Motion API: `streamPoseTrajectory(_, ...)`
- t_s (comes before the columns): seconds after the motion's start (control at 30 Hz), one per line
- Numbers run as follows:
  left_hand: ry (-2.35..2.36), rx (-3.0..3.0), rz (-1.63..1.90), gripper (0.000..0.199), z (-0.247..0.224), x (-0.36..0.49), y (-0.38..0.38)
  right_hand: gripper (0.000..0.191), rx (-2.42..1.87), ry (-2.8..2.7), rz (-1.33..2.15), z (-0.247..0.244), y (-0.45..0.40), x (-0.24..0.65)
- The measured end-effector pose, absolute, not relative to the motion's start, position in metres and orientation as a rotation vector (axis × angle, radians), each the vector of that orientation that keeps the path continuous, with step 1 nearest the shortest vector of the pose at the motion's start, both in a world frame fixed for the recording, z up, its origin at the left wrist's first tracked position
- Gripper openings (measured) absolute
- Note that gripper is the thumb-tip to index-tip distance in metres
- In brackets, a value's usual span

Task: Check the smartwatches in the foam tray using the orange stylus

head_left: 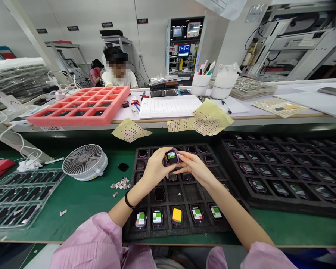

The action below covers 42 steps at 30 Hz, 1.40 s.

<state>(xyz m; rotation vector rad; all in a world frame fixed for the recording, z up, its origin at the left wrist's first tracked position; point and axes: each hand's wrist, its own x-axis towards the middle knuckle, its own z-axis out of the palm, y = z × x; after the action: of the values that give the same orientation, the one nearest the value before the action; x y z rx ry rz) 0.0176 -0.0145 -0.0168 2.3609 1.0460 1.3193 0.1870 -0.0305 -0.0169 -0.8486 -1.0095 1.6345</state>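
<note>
A small watch-like device (173, 156) with a lit green and white screen is held up over a black foam tray (175, 191). My left hand (155, 164) grips its left side between thumb and fingers. On its right edge, the fingers of my right hand (194, 167) are pressed, with a bit of something orange at the fingertips. Below, the tray's front row holds several devices with lit screens, one of them a yellow-screened device (177, 216). Other compartments hold dark-screened devices, and my hands hide part of the back rows.
A second black tray (257, 200) of devices lies at the right. Left are a round fan (85, 162), small loose pieces (122, 184) and clear trays (30, 220). A pink foam tray (112, 108) sits on the raised shelf; a person (120, 73) is beyond.
</note>
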Motion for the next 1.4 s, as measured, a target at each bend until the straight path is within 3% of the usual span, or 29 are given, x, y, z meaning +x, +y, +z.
streamPoseTrajectory(0.27,1.064,2.423,1.15,0.039,-0.012,0.013,-0.014,0.037,-0.881,-1.154,1.484,-0.023,-0.034,0.18)
streamPoseTrajectory(0.47,0.796,2.572,1.397,0.04,-0.003,0.01,-0.015,0.036,-0.878,-1.331,1.454,-0.009,-0.034,0.194)
streamPoseTrajectory(0.63,0.567,2.622,1.465,0.044,0.0,0.01,-0.015,0.036,-0.791,-1.318,1.628,-0.005,-0.035,0.202)
streamPoseTrajectory(1.4,0.541,2.684,1.481,0.064,-0.011,0.01,-0.018,0.043,-0.811,-1.195,1.608,-0.002,-0.045,0.19)
